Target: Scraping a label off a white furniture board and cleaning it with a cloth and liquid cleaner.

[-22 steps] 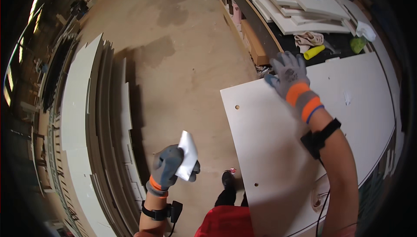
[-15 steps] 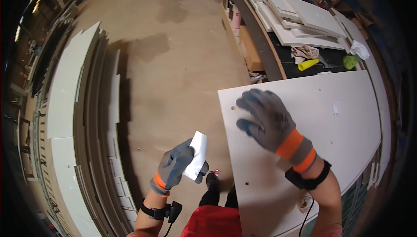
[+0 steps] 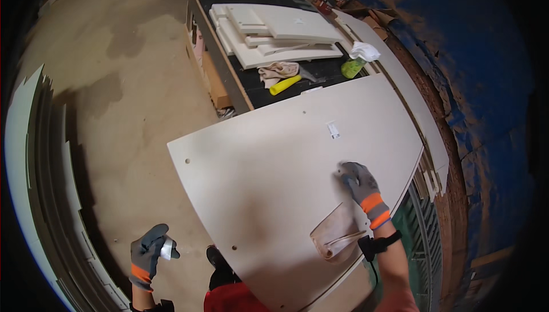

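My left hand, in a grey glove with an orange cuff, is closed around a white slip of paper or film, mostly hidden by the fingers. It hangs left of a large white panel. My right hand, gloved alike, is low over the panel's right part, fingers loosely bent and slightly blurred, with nothing visible in them. The fingertips are beside a small hole; whether they touch the surface I cannot tell. A crumpled beige cloth lies on the panel below that hand. A small white label is stuck farther up.
Beyond the panel, a black-topped bench carries stacked white boards, a rag, a yellow-handled tool and a green spray bottle. More boards stand along the left. Blue sheeting is at the right.
The view has turned right. My right hand has moved from the panel's left corner to its right part. My left hand keeps the white slip, which now shows less.
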Demonstrator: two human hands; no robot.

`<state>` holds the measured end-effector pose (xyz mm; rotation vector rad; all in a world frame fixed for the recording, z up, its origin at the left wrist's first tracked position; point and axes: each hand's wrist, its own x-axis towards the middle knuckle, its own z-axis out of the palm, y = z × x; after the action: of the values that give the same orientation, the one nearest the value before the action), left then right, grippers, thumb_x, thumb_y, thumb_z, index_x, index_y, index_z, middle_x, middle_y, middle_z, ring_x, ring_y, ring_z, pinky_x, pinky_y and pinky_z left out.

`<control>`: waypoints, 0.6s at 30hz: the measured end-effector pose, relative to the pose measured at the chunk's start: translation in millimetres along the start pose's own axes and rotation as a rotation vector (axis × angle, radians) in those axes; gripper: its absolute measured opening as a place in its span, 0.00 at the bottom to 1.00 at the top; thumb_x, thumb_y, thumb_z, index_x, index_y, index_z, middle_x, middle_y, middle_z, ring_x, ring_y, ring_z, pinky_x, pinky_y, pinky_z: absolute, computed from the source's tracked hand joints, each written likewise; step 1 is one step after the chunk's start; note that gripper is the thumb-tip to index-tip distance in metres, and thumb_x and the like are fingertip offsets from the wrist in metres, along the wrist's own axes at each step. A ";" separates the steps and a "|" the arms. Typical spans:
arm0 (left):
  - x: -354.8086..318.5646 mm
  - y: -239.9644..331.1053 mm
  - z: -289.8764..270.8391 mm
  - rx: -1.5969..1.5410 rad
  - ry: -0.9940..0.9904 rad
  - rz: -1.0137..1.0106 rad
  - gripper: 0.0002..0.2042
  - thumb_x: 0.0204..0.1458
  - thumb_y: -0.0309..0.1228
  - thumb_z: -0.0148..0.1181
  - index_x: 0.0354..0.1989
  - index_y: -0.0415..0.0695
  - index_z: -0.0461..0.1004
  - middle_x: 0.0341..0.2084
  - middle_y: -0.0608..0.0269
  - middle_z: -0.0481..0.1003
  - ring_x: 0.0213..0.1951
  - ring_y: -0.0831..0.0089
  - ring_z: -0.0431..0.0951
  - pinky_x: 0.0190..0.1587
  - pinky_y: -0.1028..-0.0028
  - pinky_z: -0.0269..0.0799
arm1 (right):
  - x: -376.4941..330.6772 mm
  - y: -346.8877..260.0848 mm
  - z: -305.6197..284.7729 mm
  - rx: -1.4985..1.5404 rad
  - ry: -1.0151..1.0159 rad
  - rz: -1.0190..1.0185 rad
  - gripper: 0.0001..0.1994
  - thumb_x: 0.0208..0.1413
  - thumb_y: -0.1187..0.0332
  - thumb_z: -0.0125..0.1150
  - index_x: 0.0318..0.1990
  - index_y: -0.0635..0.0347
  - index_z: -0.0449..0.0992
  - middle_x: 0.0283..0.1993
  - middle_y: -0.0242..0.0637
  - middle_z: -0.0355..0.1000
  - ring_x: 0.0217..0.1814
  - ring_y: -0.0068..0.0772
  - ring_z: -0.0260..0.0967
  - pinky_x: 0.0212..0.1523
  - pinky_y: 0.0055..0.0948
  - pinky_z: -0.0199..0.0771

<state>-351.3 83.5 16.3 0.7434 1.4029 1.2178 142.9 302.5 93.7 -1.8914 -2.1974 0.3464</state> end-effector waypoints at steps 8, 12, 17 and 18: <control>16.9 13.5 23.6 -0.121 0.054 -0.109 0.14 0.57 0.22 0.48 0.51 0.31 0.70 0.29 0.47 0.77 0.29 0.58 0.80 0.34 0.67 0.78 | 105.8 -38.1 27.4 -0.060 0.009 -0.140 0.23 0.56 0.53 0.54 0.55 0.55 0.70 0.57 0.43 0.68 0.58 0.46 0.65 0.60 0.38 0.64; 38.8 9.0 4.0 -0.125 -0.067 -0.134 0.14 0.58 0.24 0.49 0.50 0.31 0.70 0.31 0.49 0.77 0.30 0.60 0.80 0.36 0.68 0.78 | 182.0 -102.8 41.1 -0.093 0.014 -0.078 0.24 0.55 0.53 0.53 0.57 0.52 0.68 0.58 0.43 0.67 0.59 0.48 0.65 0.59 0.39 0.64; 81.7 -38.4 -66.1 -0.044 -0.088 -0.154 0.14 0.61 0.30 0.49 0.47 0.34 0.74 0.42 0.59 0.76 0.43 0.76 0.73 0.47 0.75 0.70 | 265.6 -150.5 84.9 -0.202 0.068 0.078 0.25 0.56 0.52 0.49 0.60 0.48 0.66 0.54 0.51 0.70 0.56 0.52 0.68 0.55 0.44 0.68; 97.3 -48.9 -75.4 0.016 -0.173 -0.144 0.14 0.62 0.31 0.47 0.48 0.35 0.74 0.41 0.60 0.77 0.42 0.74 0.75 0.47 0.74 0.71 | 277.9 -131.5 94.0 -0.214 0.135 0.062 0.24 0.56 0.53 0.48 0.60 0.47 0.67 0.52 0.53 0.71 0.54 0.55 0.69 0.55 0.45 0.67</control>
<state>-436.0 139.4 -68.7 0.7282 1.3009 1.0078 -50.9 555.3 50.3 -2.0275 -2.1639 -0.0083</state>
